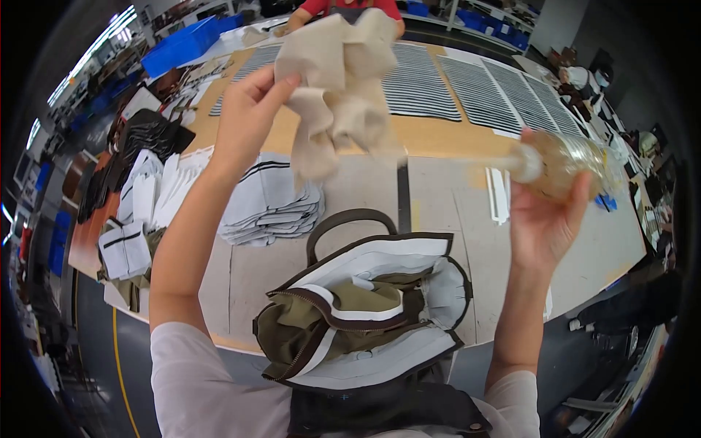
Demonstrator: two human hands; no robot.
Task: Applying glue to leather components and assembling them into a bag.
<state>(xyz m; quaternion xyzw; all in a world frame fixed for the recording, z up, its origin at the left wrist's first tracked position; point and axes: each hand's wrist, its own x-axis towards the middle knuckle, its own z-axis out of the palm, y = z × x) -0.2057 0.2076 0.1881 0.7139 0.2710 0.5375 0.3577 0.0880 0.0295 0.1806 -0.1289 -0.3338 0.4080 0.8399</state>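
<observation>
Raised over the table, my left hand (pixel 257 104) grips a crumpled beige cloth (pixel 339 82) between thumb and fingers; its lower part hangs free and is blurred. On the other side my right hand (pixel 547 219) holds a clear plastic squeeze bottle (pixel 569 164) with amber contents, its white nozzle pointing left. Below and between the hands, a bag (pixel 361 312) lies unzipped at the near table edge, with white panels, olive lining, dark trim and a metal zipper. Its dark carry handle (pixel 350 216) stands up at the far side. Neither hand touches the bag.
Left of the bag is a stack of white fabric pieces (pixel 268 208), with more white and dark pieces beyond. Striped panels (pixel 421 82) lie across the far part of the table (pixel 350 180). A blue bin (pixel 181 46) is at back left. Opposite stands a person in red (pixel 378 6).
</observation>
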